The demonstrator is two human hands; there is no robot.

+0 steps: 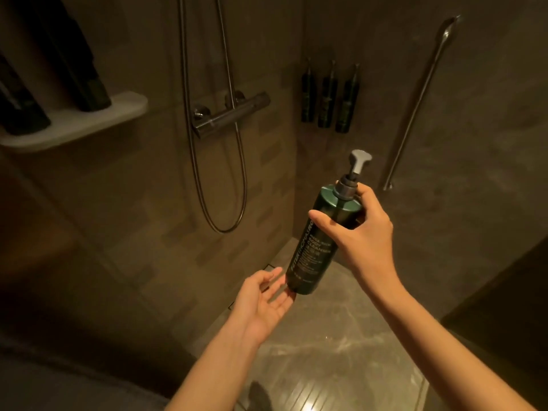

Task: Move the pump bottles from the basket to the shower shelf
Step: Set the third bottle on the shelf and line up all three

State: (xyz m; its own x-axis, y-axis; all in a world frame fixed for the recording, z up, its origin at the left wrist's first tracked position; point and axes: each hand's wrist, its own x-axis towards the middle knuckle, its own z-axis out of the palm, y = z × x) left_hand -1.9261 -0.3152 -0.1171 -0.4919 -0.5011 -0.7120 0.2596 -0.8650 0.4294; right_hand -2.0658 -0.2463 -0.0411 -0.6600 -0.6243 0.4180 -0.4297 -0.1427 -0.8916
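While the right hand (360,232) clasps its upper body, the dark green pump bottle (320,238) hangs in mid-air over the shower floor (341,351), tilted, pump head up and to the right, base down-left. White lettering runs along its length; "BODY CLEANSER" is readable, the brand line only partly. The left hand (264,301) lies open, palm up, fingertips touching the base. A white shelf (98,120) at upper left holds dark bottles (86,69).
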